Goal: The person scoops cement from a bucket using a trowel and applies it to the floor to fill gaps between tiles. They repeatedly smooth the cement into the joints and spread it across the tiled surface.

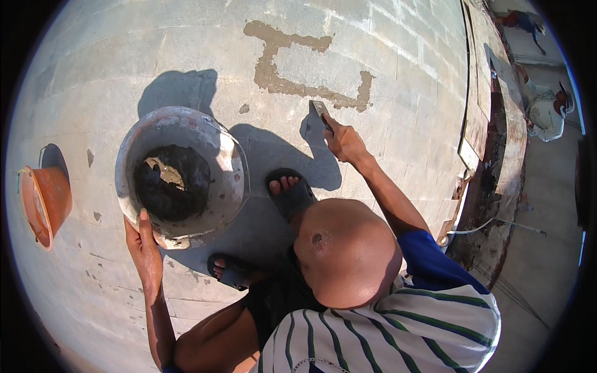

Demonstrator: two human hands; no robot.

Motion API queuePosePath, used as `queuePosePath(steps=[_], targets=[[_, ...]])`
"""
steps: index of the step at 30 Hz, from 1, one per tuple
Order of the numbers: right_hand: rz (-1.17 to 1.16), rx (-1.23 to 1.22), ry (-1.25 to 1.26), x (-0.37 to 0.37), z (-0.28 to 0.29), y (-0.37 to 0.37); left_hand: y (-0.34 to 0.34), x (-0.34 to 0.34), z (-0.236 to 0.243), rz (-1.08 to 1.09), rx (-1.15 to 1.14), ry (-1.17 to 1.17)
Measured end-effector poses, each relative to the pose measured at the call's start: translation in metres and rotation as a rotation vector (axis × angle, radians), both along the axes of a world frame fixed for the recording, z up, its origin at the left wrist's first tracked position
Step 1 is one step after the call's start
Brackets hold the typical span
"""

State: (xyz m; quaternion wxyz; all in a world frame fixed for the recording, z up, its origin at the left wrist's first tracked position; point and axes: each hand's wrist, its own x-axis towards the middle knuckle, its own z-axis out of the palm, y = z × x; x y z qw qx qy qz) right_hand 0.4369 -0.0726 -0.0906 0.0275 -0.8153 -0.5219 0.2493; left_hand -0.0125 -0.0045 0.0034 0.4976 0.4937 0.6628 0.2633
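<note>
You are crouching on a pale floor point(410, 118), and a big gray bucket point(221, 177) is standing on it. Dark mix point(165, 202) is sitting inside the bucket. Up and right of the bucket, a wet brown patch point(268, 68) is lying on the floor. Your left hand point(146, 252) is gripping the bucket's rim. Your right hand point(345, 142) is gripping a small trowel point(319, 108) — its tip is pointing at the patch, just beside it, right of the bucket. For good spreading, you should probably be holding the blade low and pushing softly.

Far right of the bucket, two people point(548, 115) are working. Right of the bucket, your knee point(348, 255) is sticking up — it may be blocking your arm. Left of the bucket, an orange bucket point(57, 198) is sitting well apart. Just right of the gray one, your sandal point(297, 198) is resting; mind any drips.
</note>
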Motion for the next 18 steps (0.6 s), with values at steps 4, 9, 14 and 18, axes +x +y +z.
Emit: queuePosePath(steps=[4, 9, 14, 18], targets=[[-0.215, 0.095, -0.104, 0.054, -0.009, -0.012, 0.001, 0.000, 0.000, -0.009, -0.073, 0.008], [-0.434, -0.225, -0.040, 0.036, -0.016, 0.007, -0.002, -0.003, -0.005, 0.002, 0.008, 0.031], [0.486, -0.274, -0.378, 0.029, -0.088, 0.008, 0.005, 0.008, -0.006, -0.030, -0.008, -0.037], [-0.499, -0.253, 0.714, -0.023, 0.049, 0.041, 0.000, -0.004, -0.003, 0.002, -0.009, 0.022]])
